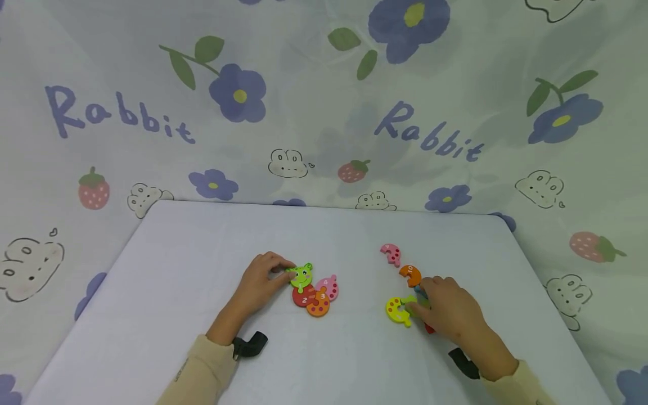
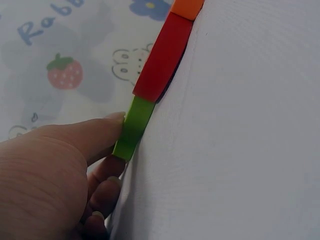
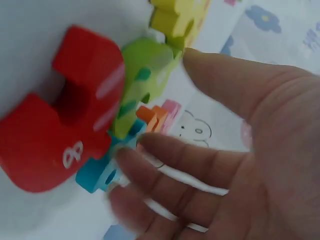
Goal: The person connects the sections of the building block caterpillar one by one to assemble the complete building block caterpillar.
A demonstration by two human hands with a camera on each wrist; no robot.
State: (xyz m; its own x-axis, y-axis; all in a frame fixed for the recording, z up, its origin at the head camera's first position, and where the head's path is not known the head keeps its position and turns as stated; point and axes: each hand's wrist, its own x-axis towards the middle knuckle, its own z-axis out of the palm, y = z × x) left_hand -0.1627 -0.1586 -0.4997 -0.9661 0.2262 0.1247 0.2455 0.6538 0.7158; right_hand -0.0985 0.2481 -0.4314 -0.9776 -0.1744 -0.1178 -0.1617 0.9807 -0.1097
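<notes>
My left hand [image 1: 260, 283] pinches the edge of a green caterpillar-head puzzle piece [image 1: 304, 275], thumb on one side and fingers on the other in the left wrist view. Joined to the head are a red piece [image 1: 301, 298], an orange piece [image 1: 318, 307] and a pink piece [image 1: 331, 288]. Over the loose pieces at right, my right hand [image 1: 452, 308] has its fingers spread. Its thumb comes up to a light green piece [image 3: 160, 60], its fingertips to a blue piece [image 3: 90, 176]. Beside them lies a red piece [image 3: 30, 142], mostly covered in the head view.
A yellow piece [image 1: 392, 310] lies left of the right hand. Farther back are a loose orange piece [image 1: 412, 274] and a loose pink piece [image 1: 394, 254]. All rest on a white table [image 1: 202, 236] before a printed cloth [image 1: 314, 112]. Black wrist mounts [image 1: 251, 344] sit at both sleeves.
</notes>
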